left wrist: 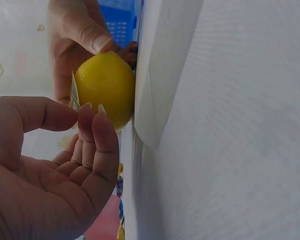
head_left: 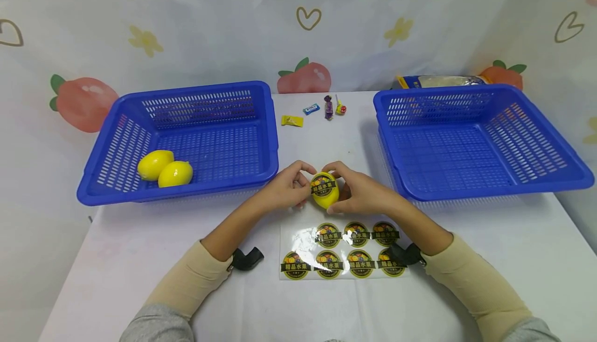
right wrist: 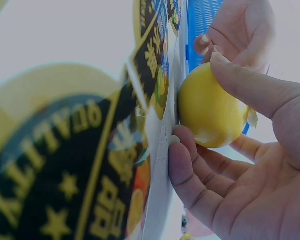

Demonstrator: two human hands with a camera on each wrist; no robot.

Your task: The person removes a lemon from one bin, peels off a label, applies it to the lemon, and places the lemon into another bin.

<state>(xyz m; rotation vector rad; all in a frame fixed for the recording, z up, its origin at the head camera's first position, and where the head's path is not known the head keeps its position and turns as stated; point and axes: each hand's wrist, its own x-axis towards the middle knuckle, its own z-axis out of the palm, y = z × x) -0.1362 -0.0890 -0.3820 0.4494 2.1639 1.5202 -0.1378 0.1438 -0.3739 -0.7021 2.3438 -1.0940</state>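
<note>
Over the far edge of the sticker sheet, a yellow lemon sits between both hands. My right hand grips the lemon, its thumb on the near side and fingers round the far side. A round black-and-gold sticker with fruit pictures lies across the lemon's upper face. The left hand pinches the sticker's left edge between thumb and fingertip. In the left wrist view the sticker stands slightly off the lemon's skin along that edge. Several matching stickers remain on the sheet.
A blue basket with two lemons in it stands at the left. Another blue basket is at the right, with a packet behind it. Wrapped candies and a lollipop lie at the back.
</note>
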